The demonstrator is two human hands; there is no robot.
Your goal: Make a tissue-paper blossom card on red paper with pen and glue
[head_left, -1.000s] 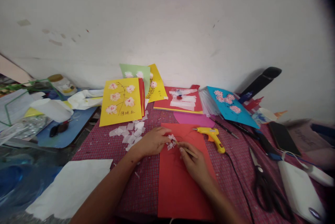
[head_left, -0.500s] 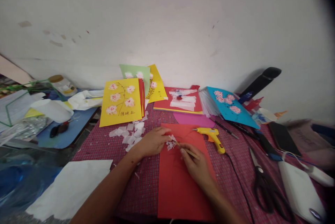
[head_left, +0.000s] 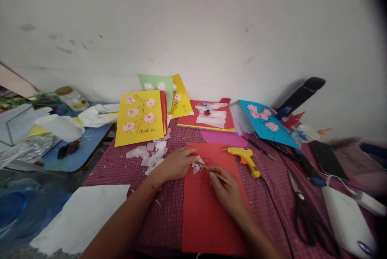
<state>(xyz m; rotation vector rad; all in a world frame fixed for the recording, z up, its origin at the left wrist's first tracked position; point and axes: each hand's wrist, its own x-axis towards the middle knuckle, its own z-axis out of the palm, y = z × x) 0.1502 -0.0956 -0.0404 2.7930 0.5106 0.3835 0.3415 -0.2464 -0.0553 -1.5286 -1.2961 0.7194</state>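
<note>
My right hand [head_left: 225, 186] is closed round a thin wooden stick [head_left: 219, 176], whose tip touches a small crumpled flower of white paper [head_left: 198, 165]. The flower sits on a red sheet [head_left: 211, 218] bearing faint dark drawn lines. Beside the flower, my left hand [head_left: 178, 163] rests at the sheet's left edge with its fingers stretched out and slightly apart, fingertips close to the white paper. Small white paper pieces [head_left: 154, 156] are scattered left of that hand. To the right, a yellow glue gun [head_left: 244, 158] lies with its nozzle over the red sheet.
Black-handled scissors [head_left: 308, 214] and a white power bank [head_left: 347, 218] lie at the right. Behind stand a yellow flower card [head_left: 139, 118] and a blue flower card [head_left: 266, 122]. A large white sheet [head_left: 87, 210] lies at the front left. The glue gun's cord [head_left: 276, 214] runs toward the front.
The stick's tip and the paper at the flower have shifted very slightly. Both hands keep nearly the same place.
</note>
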